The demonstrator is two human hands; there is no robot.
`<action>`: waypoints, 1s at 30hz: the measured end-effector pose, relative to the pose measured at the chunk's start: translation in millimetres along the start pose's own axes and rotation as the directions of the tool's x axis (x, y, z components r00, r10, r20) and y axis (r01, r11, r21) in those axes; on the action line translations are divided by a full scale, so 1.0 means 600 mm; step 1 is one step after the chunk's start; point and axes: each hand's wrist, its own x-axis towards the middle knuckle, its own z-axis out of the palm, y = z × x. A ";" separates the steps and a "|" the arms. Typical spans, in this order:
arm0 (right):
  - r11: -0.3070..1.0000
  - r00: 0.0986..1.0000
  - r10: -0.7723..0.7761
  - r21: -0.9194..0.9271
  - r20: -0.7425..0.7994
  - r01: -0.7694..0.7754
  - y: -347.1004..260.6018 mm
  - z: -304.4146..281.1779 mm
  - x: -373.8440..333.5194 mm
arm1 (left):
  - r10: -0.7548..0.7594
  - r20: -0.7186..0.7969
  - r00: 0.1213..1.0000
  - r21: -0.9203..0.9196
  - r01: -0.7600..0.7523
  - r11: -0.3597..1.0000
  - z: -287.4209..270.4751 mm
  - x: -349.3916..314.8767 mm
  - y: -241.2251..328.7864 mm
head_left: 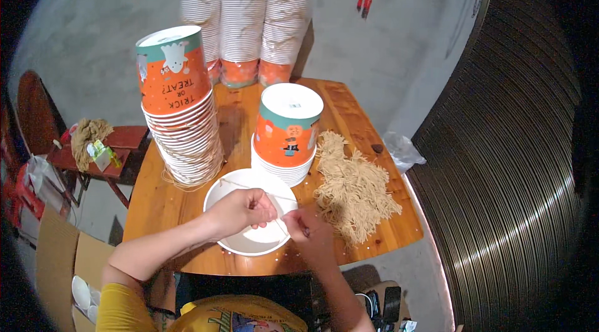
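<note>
A white paper bucket stands mouth up at the near edge of the wooden table. Over its opening my left hand is closed in a pinch on a thin tan cord. My right hand, at the bucket's right rim, has its fingertips pinched on the same cord. Part of the cord stretches across the bucket's far inner side. To the right of the bucket lies a loose heap of tan cords. Just behind it rises a short upside-down stack of orange and green buckets.
A taller upside-down bucket stack with dangling cords stands at the left of the table. Plastic-wrapped bucket stacks stand at the back. Left of the table are a red bench and a cardboard box; a ribbed shutter is at right.
</note>
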 end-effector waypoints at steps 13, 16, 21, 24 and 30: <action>0.980 0.987 0.135 0.138 0.083 -0.145 -0.014 0.000 0.004 | 0.024 -0.274 0.961 -0.105 -0.055 0.993 -0.020 -0.008 -0.007; 0.988 0.992 0.107 0.103 0.066 -0.113 -0.010 0.005 0.001 | -0.058 -0.066 0.996 -0.017 0.057 0.998 0.005 -0.020 -0.012; 0.997 1.000 0.000 0.072 0.012 -0.001 -0.008 0.011 0.001 | -0.005 -0.083 0.997 -0.116 -0.005 0.993 0.022 -0.003 -0.011; 0.997 0.993 0.004 0.073 0.120 -0.013 -0.010 -0.006 0.005 | -0.011 -0.090 0.996 -0.205 -0.008 0.979 0.019 0.006 -0.019; 0.963 0.916 -0.179 -0.126 0.360 0.238 -0.027 -0.088 0.009 | 0.002 -0.007 1.000 -0.321 -0.004 0.947 0.022 0.005 0.000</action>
